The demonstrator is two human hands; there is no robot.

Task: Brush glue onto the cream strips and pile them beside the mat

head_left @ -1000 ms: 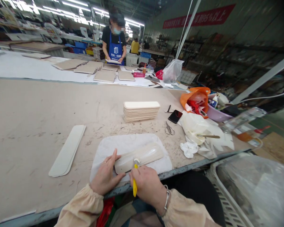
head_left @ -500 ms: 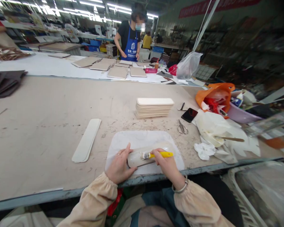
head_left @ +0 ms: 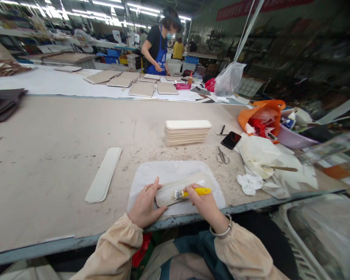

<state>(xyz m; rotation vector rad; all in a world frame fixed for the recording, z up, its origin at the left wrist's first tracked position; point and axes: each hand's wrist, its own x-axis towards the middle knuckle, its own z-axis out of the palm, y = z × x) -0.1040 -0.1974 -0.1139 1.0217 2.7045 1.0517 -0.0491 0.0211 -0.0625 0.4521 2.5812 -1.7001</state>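
My right hand (head_left: 202, 200) is closed around the yellow handle of a flat paintbrush (head_left: 202, 191). The pale bristles rest on a long, round-ended strip (head_left: 166, 197) with a glossy, wet-looking surface. At the strip's left end lies my left hand (head_left: 146, 202), thumb and fingers spread along its edges and touching it. Under the strip is a white rounded sheet (head_left: 151, 169), close to the table's front edge. To the left, a few cream strips (head_left: 104, 175) lie overlapped at a slant. Behind the sheet stands a neat stack of similar strips (head_left: 187, 133).
Scissors (head_left: 222, 155) and a black phone (head_left: 231, 140) lie right of the stack. Beyond are a plastic-lined container (head_left: 256, 155) with a stick, crumpled tissue (head_left: 250, 183) and an orange bag (head_left: 261, 116). A co-worker in a blue apron (head_left: 161, 58) stands behind boards across the table.
The brush has shifted very slightly on the strip; my left hand keeps its place. My view has turned slightly to the right. The co-worker leans further forward over the boards.
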